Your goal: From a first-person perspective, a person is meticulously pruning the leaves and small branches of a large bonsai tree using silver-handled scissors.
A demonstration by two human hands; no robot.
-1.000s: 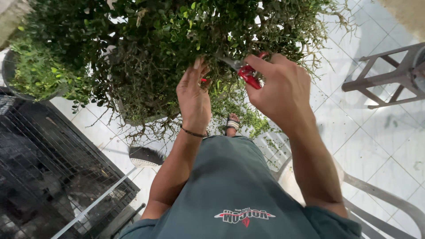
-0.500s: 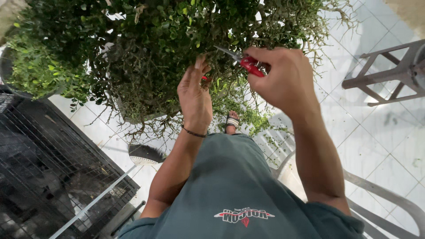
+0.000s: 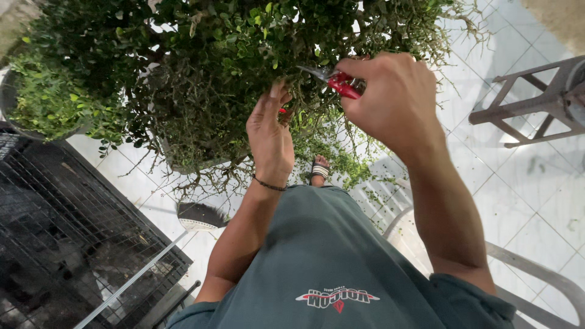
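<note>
Red-handled shears (image 3: 339,81) now further left into bush (image 3: 201,67), right hand (image 3: 390,100) clamped on them, left hand (image 3: 269,137) open among twigs.

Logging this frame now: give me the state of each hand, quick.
Left hand: open, fingers reaching into the dense small-leaved green shrub.
Right hand: closed on red-handled metal pruning shears.

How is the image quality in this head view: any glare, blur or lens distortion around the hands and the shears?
Head view: even daylight, with the white tiled floor bright but not blown out; the bush is dark and dense in its shaded underside; the right hand and red-handled shears are sharp, as is the left hand; wide-angle stretch shows at the edges, on the wire cage and the stool.
</note>
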